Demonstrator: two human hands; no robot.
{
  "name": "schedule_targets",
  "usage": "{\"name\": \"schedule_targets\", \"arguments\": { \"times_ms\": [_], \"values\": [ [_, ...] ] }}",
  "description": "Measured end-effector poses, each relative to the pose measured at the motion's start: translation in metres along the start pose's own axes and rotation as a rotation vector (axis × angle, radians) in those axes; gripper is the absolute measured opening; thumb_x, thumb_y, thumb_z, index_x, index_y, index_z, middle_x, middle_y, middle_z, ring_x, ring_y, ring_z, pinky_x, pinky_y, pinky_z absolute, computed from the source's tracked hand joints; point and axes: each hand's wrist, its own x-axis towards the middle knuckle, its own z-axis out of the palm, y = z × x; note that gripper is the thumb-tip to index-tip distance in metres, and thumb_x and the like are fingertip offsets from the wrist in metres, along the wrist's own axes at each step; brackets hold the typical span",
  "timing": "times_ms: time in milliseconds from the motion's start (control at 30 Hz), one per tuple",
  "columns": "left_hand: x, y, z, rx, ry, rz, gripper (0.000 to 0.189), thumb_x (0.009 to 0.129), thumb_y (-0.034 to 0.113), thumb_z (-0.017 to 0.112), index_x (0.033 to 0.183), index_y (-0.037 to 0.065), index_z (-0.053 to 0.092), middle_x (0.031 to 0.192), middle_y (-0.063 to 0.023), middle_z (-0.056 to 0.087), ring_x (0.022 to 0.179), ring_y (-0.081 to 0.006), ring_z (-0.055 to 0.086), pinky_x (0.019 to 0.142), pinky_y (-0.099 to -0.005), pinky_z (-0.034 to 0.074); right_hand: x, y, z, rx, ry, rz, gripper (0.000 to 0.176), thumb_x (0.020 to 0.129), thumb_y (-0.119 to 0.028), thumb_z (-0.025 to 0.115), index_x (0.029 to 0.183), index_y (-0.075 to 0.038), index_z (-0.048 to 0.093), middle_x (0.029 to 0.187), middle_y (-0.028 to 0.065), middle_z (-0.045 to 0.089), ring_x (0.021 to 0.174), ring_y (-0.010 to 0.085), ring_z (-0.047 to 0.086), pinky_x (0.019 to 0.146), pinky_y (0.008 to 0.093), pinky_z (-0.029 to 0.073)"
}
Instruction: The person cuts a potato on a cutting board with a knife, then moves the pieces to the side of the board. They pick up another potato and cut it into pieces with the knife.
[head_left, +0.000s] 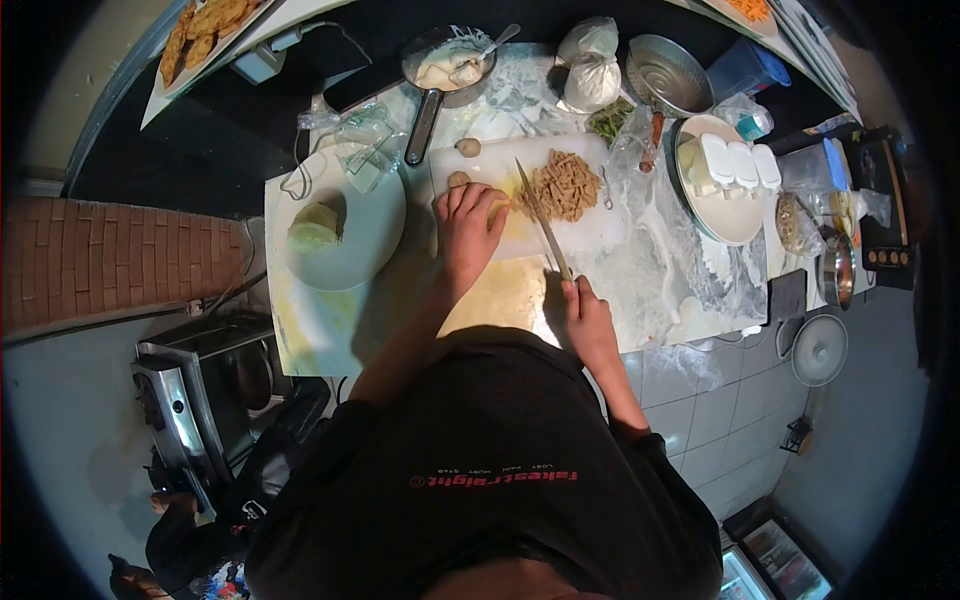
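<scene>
The knife [543,222] is in your right hand [588,308], whose fingers are clenched around the handle; its blade slants over the cutting board [480,238], tip toward the far side, along the left edge of a pile of brown strips [568,188]. Your left hand [470,228] is left of the blade, fingers bent over and grasping a pale piece [498,207] on the board, mostly hidden beneath them. Two small round lumps [468,147] sit just beyond that hand, at the board's far left. Farther left, a large plate [350,262] carries a green wedge [314,228]. On the far side stand a pan [440,92] of white batter with a spoon [500,39], a tied bag [593,78] and a metal bowl [670,78]. To the right, another plate [727,225] holds white tubs [740,162].
</scene>
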Motion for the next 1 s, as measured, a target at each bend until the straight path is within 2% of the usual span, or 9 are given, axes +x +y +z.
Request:
{"name": "schedule_targets", "arguments": {
  "times_ms": [67,300,367,500,600,700,767,900,1000],
  "values": [
    [0.004,0.007,-0.005,0.028,0.004,0.034,0.018,0.083,0.017,0.075,0.099,0.013,0.069,0.105,-0.002,0.063,0.105,-0.0247,0.055,0.097,-0.0408,0.035,-0.001,0.005,0.001,0.098,-0.02,0.021,0.045,0.107,-0.038,0.046,0.122,0.003,0.056,0.07,0.0328,0.062,0.075,0.0549,0.062,0.064,0.0586,0.048],
    [0.005,0.012,-0.006,-0.042,-0.023,0.047,0.02,0.084,0.02,0.076,0.1,0.011,0.069,0.107,-0.0041,0.063,0.105,-0.027,0.057,0.093,-0.042,0.04,-0.009,0.002,-0.007,0.153,-0.049,0.071,0.047,0.107,-0.039,0.045,0.123,0.005,0.056,0.073,0.0329,0.063,0.08,0.0539,0.063,0.067,0.0569,0.047],
    [0.002,0.009,-0.022,-0.072,0.007,-0.008,0.017,0.085,0.02,0.075,0.098,0.01,0.068,0.107,-0.0055,0.063,0.105,-0.0289,0.057,0.089,-0.0447,0.043,-0.012,-0.001,-0.007,0.154,-0.108,0.037,0.049,0.107,-0.038,0.044,0.125,0.005,0.056,0.076,0.0333,0.064,0.08,0.0536,0.063,0.068,0.0567,0.048],
    [-0.022,-0.021,-0.035,-0.1,0.028,-0.111,0.014,0.088,0.019,0.071,0.099,0.011,0.067,0.107,-0.0062,0.063,0.102,-0.0306,0.058,0.093,-0.0452,0.042,-0.014,0.002,0.005,0.119,-0.194,-0.024,0.048,0.107,-0.037,0.043,0.124,0.005,0.057,0.079,0.0334,0.065,0.082,0.0533,0.063,0.07,0.0569,0.049],
    [-0.035,-0.029,-0.045,-0.013,0.064,-0.065,0.021,0.086,0.021,0.073,0.104,0.012,0.067,0.109,-0.0072,0.061,0.104,-0.0315,0.058,0.094,-0.0466,0.042,-0.012,0.002,0.014,0.11,-0.192,-0.068,0.048,0.107,-0.037,0.042,0.124,0.005,0.057,0.081,0.0341,0.065,0.084,0.0534,0.064,0.073,0.0576,0.05],
    [-0.037,-0.026,-0.044,-0.142,0.057,0.019,0.029,0.082,0.023,0.078,0.106,0.012,0.066,0.113,-0.0074,0.06,0.107,-0.0313,0.057,0.095,-0.0461,0.042,-0.01,-0.005,0.006,0.069,-0.175,-0.048,0.048,0.107,-0.037,0.041,0.125,0.006,0.057,0.082,0.0343,0.065,0.084,0.0537,0.063,0.074,0.0586,0.05],
    [-0.032,-0.017,-0.043,-0.036,-0.016,0.03,0.031,0.077,0.023,0.082,0.102,0.012,0.066,0.113,-0.0067,0.059,0.11,-0.0303,0.055,0.094,-0.0446,0.043,-0.011,-0.01,0.001,0.046,-0.101,-0.008,0.048,0.107,-0.037,0.041,0.125,0.006,0.057,0.081,0.0347,0.065,0.084,0.0539,0.063,0.074,0.0587,0.05],
    [-0.018,-0.01,-0.032,-0.029,-0.027,0.041,0.028,0.076,0.019,0.082,0.099,0.009,0.068,0.114,-0.0085,0.059,0.11,-0.0297,0.055,0.097,-0.0438,0.043,-0.011,-0.004,-0.003,0.081,-0.093,-0.006,0.046,0.107,-0.036,0.043,0.121,0.005,0.058,0.081,0.0343,0.065,0.084,0.0536,0.063,0.072,0.0579,0.049],
    [-0.013,-0.014,-0.02,0.131,-0.034,0.081,0.025,0.072,0.021,0.081,0.092,0.013,0.068,0.109,-0.0049,0.059,0.106,-0.0266,0.054,0.094,-0.0427,0.042,-0.015,0.0,-0.003,0.125,-0.071,-0.03,0.044,0.107,-0.034,0.045,0.12,0.006,0.057,0.079,0.034,0.064,0.082,0.0533,0.063,0.07,0.0567,0.048]
  ]
}}
